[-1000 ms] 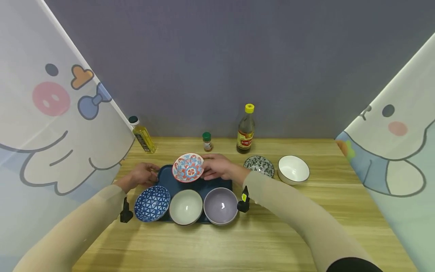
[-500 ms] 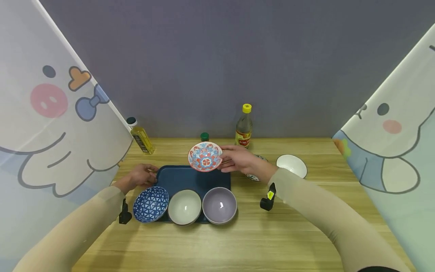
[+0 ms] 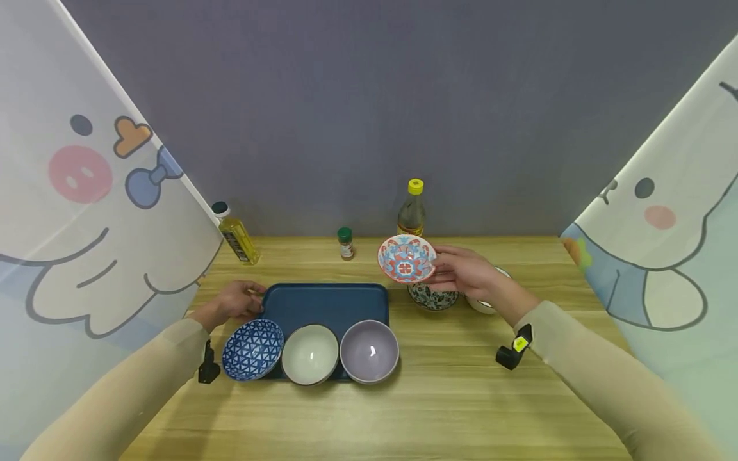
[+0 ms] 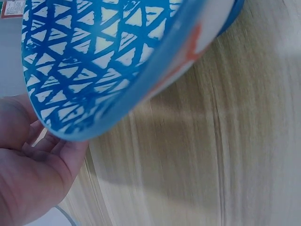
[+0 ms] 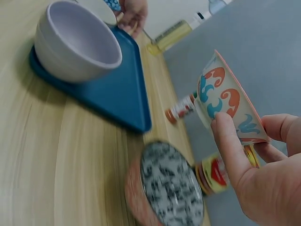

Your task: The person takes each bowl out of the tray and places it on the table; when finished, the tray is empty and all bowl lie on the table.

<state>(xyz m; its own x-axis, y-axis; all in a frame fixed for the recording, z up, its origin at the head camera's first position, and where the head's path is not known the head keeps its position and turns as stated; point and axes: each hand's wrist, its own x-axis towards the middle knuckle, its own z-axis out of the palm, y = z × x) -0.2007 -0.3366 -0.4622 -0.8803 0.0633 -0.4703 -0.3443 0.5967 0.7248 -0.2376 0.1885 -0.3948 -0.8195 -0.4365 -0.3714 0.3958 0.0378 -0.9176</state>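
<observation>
My right hand [image 3: 469, 272] pinches the right rim of a small red-and-blue patterned bowl [image 3: 405, 259]. In the right wrist view this bowl is tilted, with fingers along its outside and its foot. It hangs over a bowl with a dark leaf pattern [image 3: 434, 298], partly covering it in the head view. At the left edge of the blue tray [image 3: 328, 298], my left hand [image 3: 239, 299] grips the rim with bent fingers. A blue triangle-patterned bowl [image 3: 252, 350], a white bowl [image 3: 310, 354] and a lilac bowl [image 3: 369, 352] stand along the tray's near side.
A white bowl with a dark rim [image 3: 481, 307] stands at the right, mostly behind my right hand. Along the back are an oil bottle [image 3: 239, 240], a small green-capped jar [image 3: 346, 244] and a yellow-capped sauce bottle [image 3: 412, 212]. A grey wall backs the wooden table [image 3: 450, 397].
My right hand has lifted the red-and-blue bowl off the tray's far side and carried it right, over the leaf-patterned bowl. My left hand stays at the tray's edge.
</observation>
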